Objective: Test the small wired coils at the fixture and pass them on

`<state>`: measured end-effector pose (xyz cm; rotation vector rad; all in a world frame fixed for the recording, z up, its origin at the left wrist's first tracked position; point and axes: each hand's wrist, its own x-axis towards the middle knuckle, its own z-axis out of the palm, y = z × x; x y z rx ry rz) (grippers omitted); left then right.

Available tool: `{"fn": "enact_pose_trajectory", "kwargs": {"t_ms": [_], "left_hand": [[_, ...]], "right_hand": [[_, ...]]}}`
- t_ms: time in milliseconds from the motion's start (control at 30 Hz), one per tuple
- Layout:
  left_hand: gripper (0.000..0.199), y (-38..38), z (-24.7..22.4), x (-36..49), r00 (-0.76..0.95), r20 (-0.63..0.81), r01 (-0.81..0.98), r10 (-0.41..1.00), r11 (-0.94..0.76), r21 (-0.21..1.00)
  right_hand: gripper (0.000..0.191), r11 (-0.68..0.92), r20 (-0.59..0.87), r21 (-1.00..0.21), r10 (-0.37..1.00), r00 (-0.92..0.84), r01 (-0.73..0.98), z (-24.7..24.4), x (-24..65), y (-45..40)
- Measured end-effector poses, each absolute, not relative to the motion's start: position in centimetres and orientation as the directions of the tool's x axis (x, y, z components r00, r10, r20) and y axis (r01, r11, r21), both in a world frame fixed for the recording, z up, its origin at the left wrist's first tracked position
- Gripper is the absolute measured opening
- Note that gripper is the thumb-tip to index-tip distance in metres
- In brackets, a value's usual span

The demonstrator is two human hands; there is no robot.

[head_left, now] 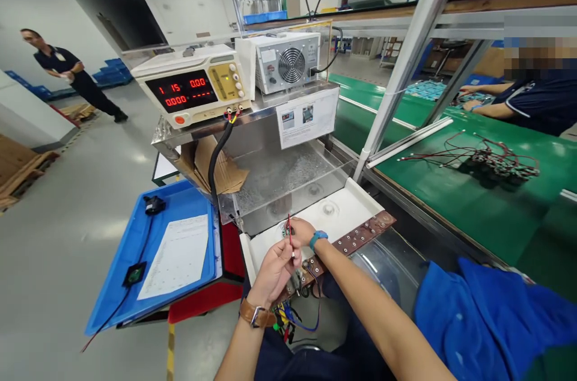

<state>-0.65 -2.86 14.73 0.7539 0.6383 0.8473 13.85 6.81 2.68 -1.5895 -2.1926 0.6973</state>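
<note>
My left hand point(276, 270), with a brown watch strap at the wrist, pinches a thin red and dark wire point(290, 229) with a small white end. Just beyond it, my right hand point(301, 232), wearing a blue band, is closed on a small circuit board point(283, 229) that its fingers mostly hide. Both hands are close together over the near part of a white tray point(328, 210). A brown strip with metal studs point(360, 235) runs along the tray's near edge, under my right wrist.
A power supply point(193, 88) and a grey fan unit point(288, 62) stand on a metal shelf ahead. Left is a blue tray point(169, 204) with a paper sheet point(178, 255). Wired boards point(500, 161) lie on the green bench at right. One person walks far left; another sits at right.
</note>
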Motion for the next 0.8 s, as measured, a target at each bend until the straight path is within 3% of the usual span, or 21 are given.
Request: {"fn": "enact_pose_trajectory", "kwargs": {"t_ms": [100,200,267,333,567,800], "left_hand": [[0.045,-3.2,15.4,-0.3,0.575,-0.148,-0.45,0.805,0.462,0.764],[0.053,-2.6,14.2,0.2,0.476,-0.2,-0.123,0.856,0.29,0.949],[0.054,-2.0,12.6,0.4,0.339,-0.212,0.131,0.916,0.177,0.975],[0.051,-1.4,10.8,0.6,0.242,-0.208,0.248,0.948,0.146,0.958],[0.046,-0.9,7.1,1.1,0.184,-0.239,0.389,0.954,0.153,0.908],[0.045,-0.7,6.1,1.2,0.191,-0.276,0.409,0.942,0.179,0.895]], "right_hand": [[0.028,0.249,0.001,-0.578,0.953,-0.304,0.777,2.3,13.9,6.9],[0.029,0.249,0.002,-0.587,0.952,-0.306,0.77,1.9,13.9,7.1],[0.029,0.241,-0.005,-0.587,0.954,-0.3,0.773,1.9,13.8,7.2],[0.029,0.235,-0.008,-0.584,0.956,-0.295,0.777,2.0,13.8,7.2],[0.034,0.256,-0.005,-0.526,0.953,-0.304,0.811,2.3,13.8,7.5],[0.035,0.276,-0.033,-0.468,0.944,-0.328,0.84,2.5,13.8,7.6]]}}
